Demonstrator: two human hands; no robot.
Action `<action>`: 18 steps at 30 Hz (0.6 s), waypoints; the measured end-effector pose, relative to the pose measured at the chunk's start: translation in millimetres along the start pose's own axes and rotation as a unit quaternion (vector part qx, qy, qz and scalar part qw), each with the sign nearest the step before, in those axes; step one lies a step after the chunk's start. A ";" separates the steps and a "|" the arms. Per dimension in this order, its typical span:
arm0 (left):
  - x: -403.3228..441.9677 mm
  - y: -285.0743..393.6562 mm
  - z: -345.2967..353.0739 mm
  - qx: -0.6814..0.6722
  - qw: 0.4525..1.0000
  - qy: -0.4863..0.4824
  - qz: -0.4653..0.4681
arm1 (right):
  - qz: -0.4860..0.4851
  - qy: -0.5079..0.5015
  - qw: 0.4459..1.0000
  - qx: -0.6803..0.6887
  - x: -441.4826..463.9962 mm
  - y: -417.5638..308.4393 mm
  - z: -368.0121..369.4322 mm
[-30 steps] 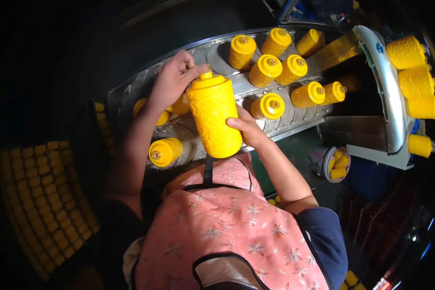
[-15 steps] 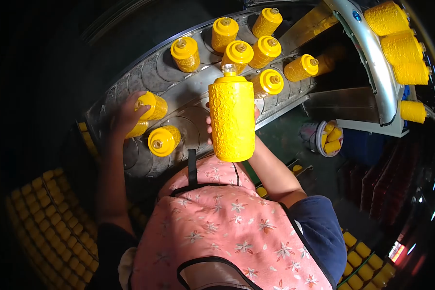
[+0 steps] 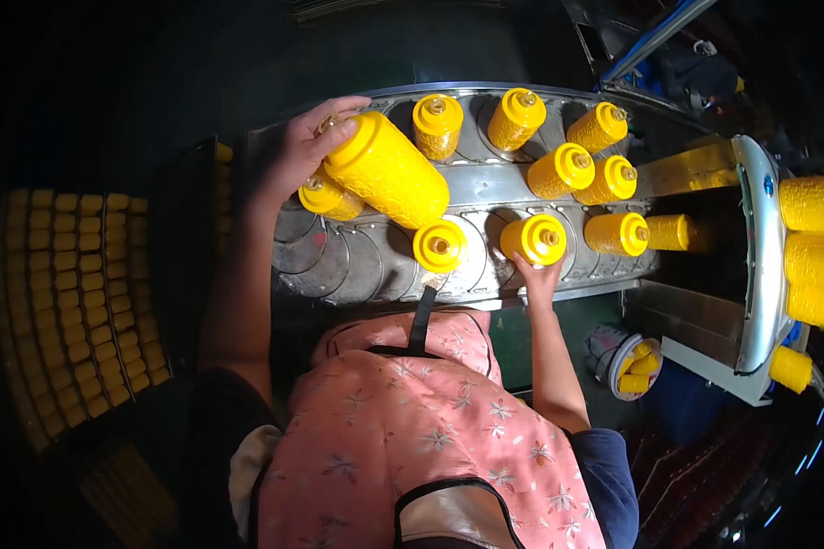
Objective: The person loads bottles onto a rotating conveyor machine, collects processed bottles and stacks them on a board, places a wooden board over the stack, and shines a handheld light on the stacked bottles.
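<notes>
My left hand [image 3: 302, 151] is closed around the neck end of a large-looking yellow bottle [image 3: 392, 174] with an embossed pattern, held tilted above the conveyor [image 3: 485, 183]. Under it, partly hidden, stands another yellow bottle [image 3: 330, 199]. My right hand [image 3: 536, 274] has its fingers on the near side of a yellow bottle [image 3: 533, 238] standing on the conveyor; part of the grip is hidden behind the bottle. Between the hands, close to my apron, is a further yellow bottle [image 3: 439, 247] with its neck up.
Several more yellow bottles [image 3: 520, 119] stand on the round plates toward the back and right. A silver-framed machine opening [image 3: 751, 256] is at the right end. Below it sits a white bucket [image 3: 613, 366] with yellow pieces. Racks of yellow pieces [image 3: 82, 302] fill the left.
My view has turned to the right. My right hand has come down from holding a bottle upright before me to a bottle on the conveyor. My left hand has raised a bottle.
</notes>
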State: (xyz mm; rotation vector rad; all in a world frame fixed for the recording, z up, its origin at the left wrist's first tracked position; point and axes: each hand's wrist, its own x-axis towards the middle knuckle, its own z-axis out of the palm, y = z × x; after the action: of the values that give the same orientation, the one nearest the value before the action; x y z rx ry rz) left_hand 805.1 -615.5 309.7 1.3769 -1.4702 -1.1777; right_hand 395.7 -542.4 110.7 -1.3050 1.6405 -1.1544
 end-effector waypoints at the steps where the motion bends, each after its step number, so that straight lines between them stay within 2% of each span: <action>1: -4.4 5.8 -2.9 0.002 1.000 0.008 0.002 | -0.014 -0.011 0.999 -0.036 -3.3 -4.9 -8.5; 3: -7.5 9.4 -1.7 -0.046 0.999 0.020 0.010 | -0.102 0.058 0.980 -0.160 -8.5 -43.4 -26.5; 4: -7.2 8.8 -0.6 -0.048 0.999 0.022 0.012 | -0.151 0.061 0.978 -0.128 -6.5 -77.0 -27.1; 5: -7.2 8.4 1.7 -0.072 0.997 0.021 0.018 | -0.171 0.016 0.982 -0.074 -3.0 -98.9 -23.3; 7: -9.9 12.5 8.6 -0.095 0.995 0.018 0.026 | -0.182 -0.178 0.963 0.092 -2.9 -136.6 -3.1; 9: -16.4 22.9 18.8 -0.175 0.984 -0.032 0.029 | -0.172 -0.302 0.931 0.109 -26.2 -174.6 26.0; 10: -19.7 25.5 25.5 -0.173 0.984 -0.033 0.030 | -0.188 -0.313 0.924 0.116 -42.1 -177.2 41.2; 12: -25.8 26.6 37.9 -0.159 0.987 -0.008 -0.035 | -0.206 -0.323 0.916 0.124 -62.8 -183.2 58.1; 14: -30.8 39.7 38.5 -0.122 0.991 -0.022 -0.052 | 0.014 -0.309 0.912 0.268 -72.0 -189.3 63.6; 15: -33.1 42.5 38.8 -0.085 0.993 -0.034 -0.069 | 0.016 -0.310 0.912 0.267 -74.8 -186.1 60.9; 16: -34.6 39.8 41.9 -0.087 0.993 -0.034 -0.071 | 0.170 -0.381 0.805 0.421 -77.3 -179.6 57.9; 17: -35.4 35.7 46.1 -0.214 0.973 -0.064 -0.060 | 0.314 -0.427 0.647 0.548 -78.4 -174.1 56.1; 18: -36.1 31.8 48.5 -0.337 0.936 -0.093 -0.047 | 0.346 -0.453 0.574 0.588 -75.8 -171.1 56.9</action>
State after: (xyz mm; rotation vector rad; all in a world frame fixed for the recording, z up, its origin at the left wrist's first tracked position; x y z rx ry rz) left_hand 753.9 -574.8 329.5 0.8778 -0.9693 -1.7090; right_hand 519.4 -493.9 254.3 -0.1200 0.2278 -0.5626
